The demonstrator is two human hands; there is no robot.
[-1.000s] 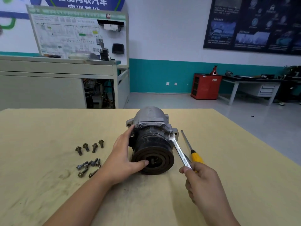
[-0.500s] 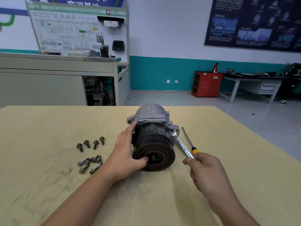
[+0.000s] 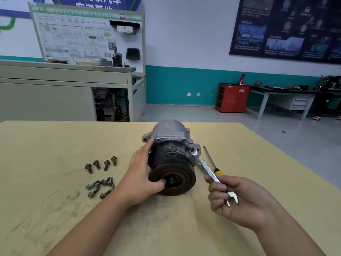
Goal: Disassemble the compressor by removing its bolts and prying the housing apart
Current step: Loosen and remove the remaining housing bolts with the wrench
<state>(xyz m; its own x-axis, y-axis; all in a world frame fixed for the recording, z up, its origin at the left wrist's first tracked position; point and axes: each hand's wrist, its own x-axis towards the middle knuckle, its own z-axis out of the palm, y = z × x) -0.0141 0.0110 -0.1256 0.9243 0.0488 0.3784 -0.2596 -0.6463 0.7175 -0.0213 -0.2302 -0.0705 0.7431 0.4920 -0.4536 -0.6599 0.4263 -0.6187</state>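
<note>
On the left of the frame, a row of bolts [image 3: 101, 164] is standing heads-down on the pale, scuffed counter [image 3: 46, 145], and just below it a heap of bolts [image 3: 100, 187] is lying loose.

To the right of them, the left hand [image 3: 142, 180] is grasping the compressor [image 3: 170, 140], with its fingers reaching up the left side to the grey body and its thumb pressing on the front face.

The compressor is lying on its side at the centre of the frame, resting on the counter. Its grey cast housing [image 3: 169, 128], dull and stained, is rounding off into a dome at the far end. Its black ribbed pulley [image 3: 184, 174], grimy and worn, is facing the camera with a small hub showing in the middle.

On the compressor's right edge, the head of a silver wrench [image 3: 203, 165] is sitting on a flange bolt [image 3: 192, 149]. The wrench is slanting down toward the lower right. Just beyond it, a screwdriver [image 3: 209, 157] with a yellow handle is lying on the counter.

At lower right, the right hand [image 3: 238, 200] is gripping the wrench near its open-jawed end, fingers curled round the shaft.
</note>
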